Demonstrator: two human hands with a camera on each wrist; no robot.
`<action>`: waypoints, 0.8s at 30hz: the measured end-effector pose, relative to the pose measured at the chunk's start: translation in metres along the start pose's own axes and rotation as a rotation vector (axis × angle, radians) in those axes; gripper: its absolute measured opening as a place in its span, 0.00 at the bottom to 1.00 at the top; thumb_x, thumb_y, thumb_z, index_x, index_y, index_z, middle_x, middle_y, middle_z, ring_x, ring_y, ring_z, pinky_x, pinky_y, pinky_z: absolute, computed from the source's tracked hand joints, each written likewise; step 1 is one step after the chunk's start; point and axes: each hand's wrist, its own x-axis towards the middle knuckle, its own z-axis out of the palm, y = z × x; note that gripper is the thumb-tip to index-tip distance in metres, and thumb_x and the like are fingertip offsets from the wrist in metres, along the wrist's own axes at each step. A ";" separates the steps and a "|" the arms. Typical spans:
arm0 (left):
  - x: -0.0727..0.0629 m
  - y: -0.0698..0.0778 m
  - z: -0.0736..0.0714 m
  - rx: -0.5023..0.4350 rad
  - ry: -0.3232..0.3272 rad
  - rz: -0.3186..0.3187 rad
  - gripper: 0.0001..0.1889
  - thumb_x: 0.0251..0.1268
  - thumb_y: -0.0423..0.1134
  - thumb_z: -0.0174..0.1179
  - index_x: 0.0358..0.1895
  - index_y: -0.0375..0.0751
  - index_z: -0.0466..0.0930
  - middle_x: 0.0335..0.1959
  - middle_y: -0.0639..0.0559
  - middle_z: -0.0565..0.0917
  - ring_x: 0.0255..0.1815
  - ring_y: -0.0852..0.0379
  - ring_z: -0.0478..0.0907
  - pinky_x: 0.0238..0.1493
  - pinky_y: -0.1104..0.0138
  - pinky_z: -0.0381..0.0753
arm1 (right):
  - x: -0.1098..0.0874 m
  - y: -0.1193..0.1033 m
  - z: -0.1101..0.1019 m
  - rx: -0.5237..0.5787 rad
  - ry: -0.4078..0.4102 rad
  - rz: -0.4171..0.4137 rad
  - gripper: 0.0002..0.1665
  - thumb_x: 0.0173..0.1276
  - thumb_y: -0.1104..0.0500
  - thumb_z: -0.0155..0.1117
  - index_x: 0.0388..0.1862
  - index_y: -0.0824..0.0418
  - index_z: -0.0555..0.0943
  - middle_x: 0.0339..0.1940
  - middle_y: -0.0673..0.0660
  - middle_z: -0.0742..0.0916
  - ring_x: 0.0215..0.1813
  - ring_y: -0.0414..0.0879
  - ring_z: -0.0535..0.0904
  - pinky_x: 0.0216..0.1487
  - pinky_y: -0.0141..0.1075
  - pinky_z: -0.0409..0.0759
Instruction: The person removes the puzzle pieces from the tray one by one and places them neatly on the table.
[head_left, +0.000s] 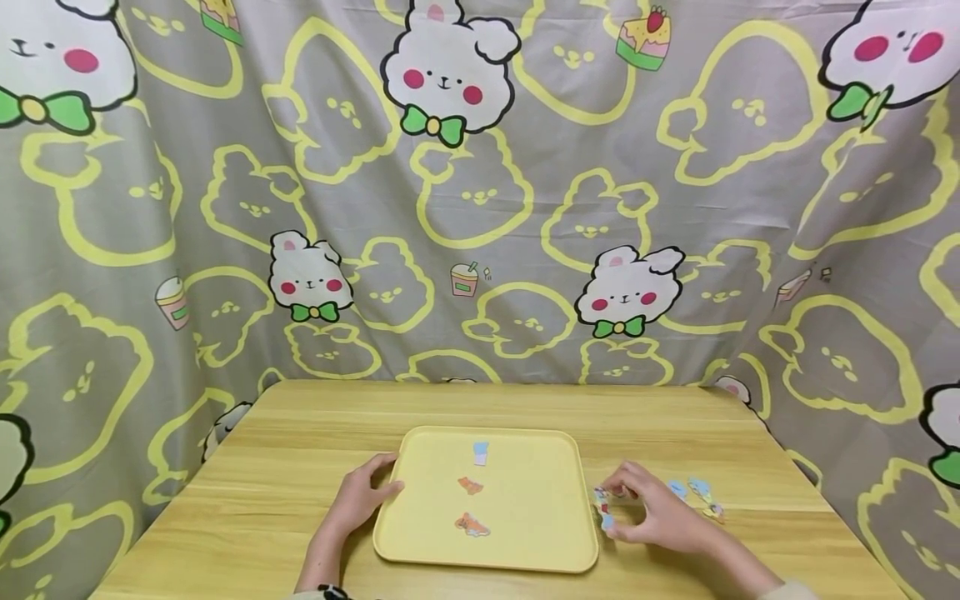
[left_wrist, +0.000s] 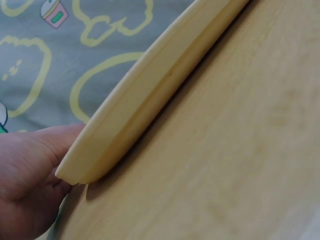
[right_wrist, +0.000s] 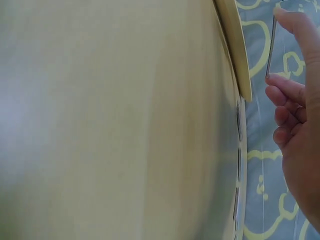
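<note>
My left hand (head_left: 363,498) grips the left rim of a yellow tray (head_left: 525,563); the left wrist view shows that hand (left_wrist: 27,175) at a corner of the tray's raised wall (left_wrist: 125,107). Beside the tray's right edge, my right hand (head_left: 656,512) pinches a thin puzzle piece (head_left: 603,510), coloured blue, red and yellow, between thumb and fingertips. In the right wrist view the piece (right_wrist: 271,47) stands edge-on, clear of the table. On the tray lie a blue and lilac piece (head_left: 480,452), a small orange piece (head_left: 470,485) and a larger orange piece (head_left: 472,524).
Right of my right hand, several more pieces (head_left: 701,490) in blue and yellow lie on the wooden table (head_left: 300,433). Behind and at both sides hangs a grey curtain (head_left: 480,333) with rabbit prints.
</note>
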 end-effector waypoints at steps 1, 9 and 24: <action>0.000 0.000 0.000 -0.001 0.000 0.000 0.28 0.61 0.41 0.67 0.65 0.40 0.74 0.65 0.36 0.76 0.70 0.33 0.67 0.71 0.41 0.65 | -0.002 0.001 -0.001 -0.007 -0.003 0.003 0.25 0.59 0.48 0.74 0.52 0.51 0.77 0.40 0.47 0.76 0.42 0.40 0.71 0.37 0.30 0.72; 0.001 -0.001 0.001 -0.004 0.003 -0.005 0.27 0.61 0.40 0.67 0.65 0.40 0.74 0.66 0.37 0.76 0.70 0.33 0.67 0.71 0.41 0.66 | -0.012 0.005 -0.008 -0.078 -0.033 0.043 0.25 0.58 0.45 0.74 0.52 0.50 0.78 0.43 0.42 0.76 0.46 0.34 0.74 0.43 0.32 0.79; 0.001 -0.002 0.000 -0.008 -0.012 -0.014 0.28 0.62 0.41 0.67 0.65 0.41 0.74 0.66 0.36 0.75 0.71 0.33 0.66 0.71 0.41 0.66 | -0.014 0.005 -0.011 -0.281 -0.076 0.031 0.29 0.49 0.38 0.76 0.45 0.51 0.80 0.42 0.38 0.76 0.46 0.30 0.73 0.49 0.34 0.82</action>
